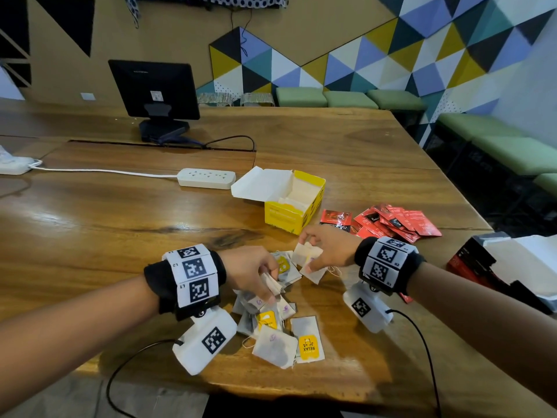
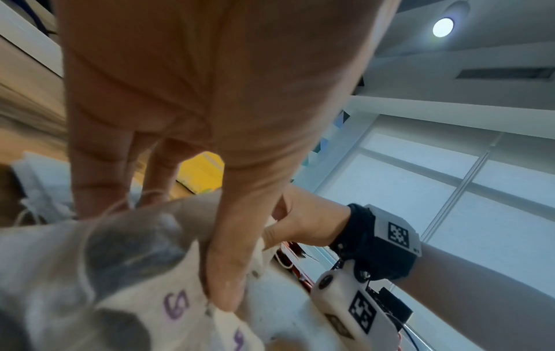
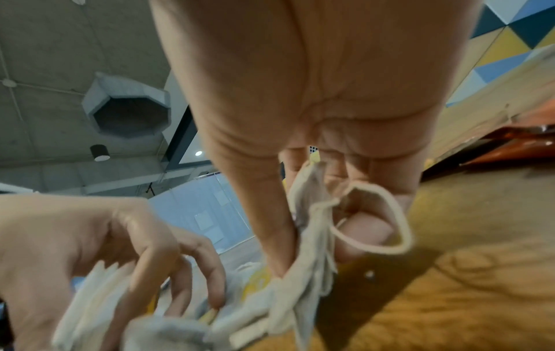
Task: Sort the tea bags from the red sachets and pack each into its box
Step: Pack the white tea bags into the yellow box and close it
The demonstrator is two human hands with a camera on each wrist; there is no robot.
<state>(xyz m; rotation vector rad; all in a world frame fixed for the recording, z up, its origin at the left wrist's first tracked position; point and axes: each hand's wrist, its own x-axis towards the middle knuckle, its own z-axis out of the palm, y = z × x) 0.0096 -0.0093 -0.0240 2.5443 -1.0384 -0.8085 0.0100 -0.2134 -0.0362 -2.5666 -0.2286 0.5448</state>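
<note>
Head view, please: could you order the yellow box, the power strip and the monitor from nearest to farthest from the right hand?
From the right hand:
1. Yellow box, open, just beyond it.
2. Power strip, farther back and left.
3. Monitor, at the far left.

Bare forearms, no sleeves. Black fabric wristbands (image 1: 388,263) on both wrists, each ringed with white panels printed with black square code markers. White rounded camera housings (image 1: 205,339) under each wrist, also code-marked, fixed by a dark screw, trailing thin black cables (image 1: 422,333).
</note>
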